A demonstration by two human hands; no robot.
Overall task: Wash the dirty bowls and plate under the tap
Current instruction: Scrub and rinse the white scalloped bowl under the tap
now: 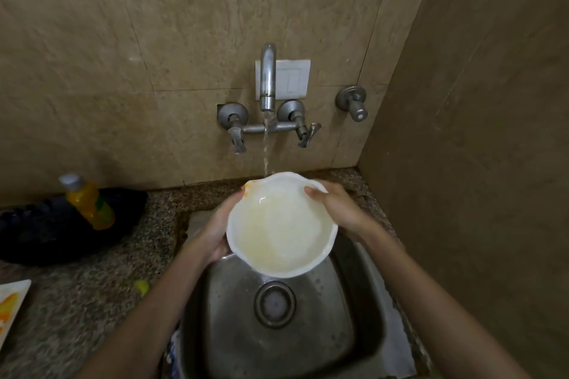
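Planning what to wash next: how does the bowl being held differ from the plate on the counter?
The bowl is round with a wavy rim; the plate shows straight edges. The bowl is held over the sink; the plate lies on the counter. The bowl carries mostly faint yellow film; the plate has bright orange smears. Both are white.

Speckled granite table point(101, 301) with a steel sink point(354, 332) set into it. On the left there's 1 dark pan point(37, 234) at the back, 1 orange-smeared plate point(12, 301) nearer me, and a yellow scrap point(142, 286) just beside the sink.
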